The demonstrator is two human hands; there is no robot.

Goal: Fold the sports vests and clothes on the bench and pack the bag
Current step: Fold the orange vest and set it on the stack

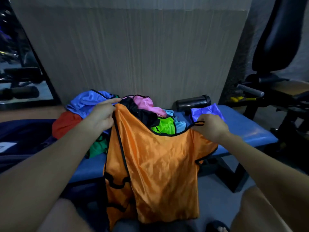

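Orange vest is held up by its shoulder straps over the blue tabletop, pinched in the curled fingers of the left hand and right hand. Behind it, other coloured vests are heaped on the tabletop.

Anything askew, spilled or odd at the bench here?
Nothing damaged or spilled. The dark bottle lies on its side at the back of the bench, and the orange vest, held by both hands, hangs lopsided off the front edge.

Striped wall (dim), grey floor.
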